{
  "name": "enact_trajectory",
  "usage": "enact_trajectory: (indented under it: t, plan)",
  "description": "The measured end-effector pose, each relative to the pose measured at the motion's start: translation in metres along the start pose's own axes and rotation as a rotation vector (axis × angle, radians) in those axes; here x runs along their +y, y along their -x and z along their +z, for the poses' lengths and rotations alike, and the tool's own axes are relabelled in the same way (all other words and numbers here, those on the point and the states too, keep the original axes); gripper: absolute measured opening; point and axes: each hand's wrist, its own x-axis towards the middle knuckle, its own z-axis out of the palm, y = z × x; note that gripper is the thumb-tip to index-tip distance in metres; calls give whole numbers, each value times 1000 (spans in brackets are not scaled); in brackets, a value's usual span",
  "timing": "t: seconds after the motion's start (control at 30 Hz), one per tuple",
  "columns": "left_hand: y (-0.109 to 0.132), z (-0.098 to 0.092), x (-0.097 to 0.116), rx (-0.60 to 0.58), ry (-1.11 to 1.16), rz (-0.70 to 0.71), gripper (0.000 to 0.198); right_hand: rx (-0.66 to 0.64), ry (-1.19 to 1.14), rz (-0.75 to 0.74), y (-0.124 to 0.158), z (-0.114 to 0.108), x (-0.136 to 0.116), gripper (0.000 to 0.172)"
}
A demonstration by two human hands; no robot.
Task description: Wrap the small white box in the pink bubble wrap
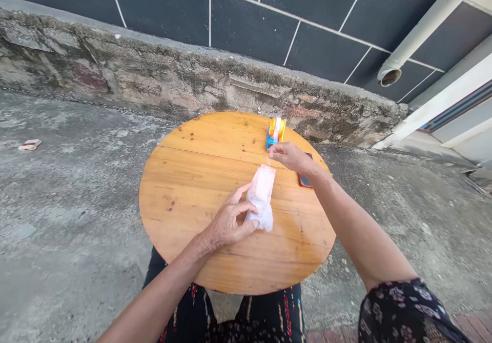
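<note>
A narrow bundle in whitish, translucent wrapping [261,199], perhaps bubble wrap, lies on the round wooden table [180,179]. My left hand [234,217] holds it down from the left, thumb and fingers spread along its side. What is inside the wrapping cannot be made out. Past the bundle's far end, my right hand [286,156] is closed in a pinch, with a faint clear strip, seemingly tape, hanging below the fingertips. Just beyond those fingers stands a blue and yellow tape dispenser [275,132] with a roll on it.
A phone with a red edge [305,180] lies at the table's right side, partly under my right forearm. Behind the table runs a low stone ledge [184,84] below dark tiles. A drainpipe [415,35] comes down at upper right. A small packet [29,145] lies on the concrete.
</note>
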Motion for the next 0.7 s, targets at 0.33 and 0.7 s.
enact_trajectory:
  t: [0.33,0.7]
  plan:
    - [-1,-5,-4,170,119,-109,21,135,-57,15,6,-7,-2,20]
    - [-83,-19,-24,191,-50,-496,24,84,462,111,53,48,-33,25]
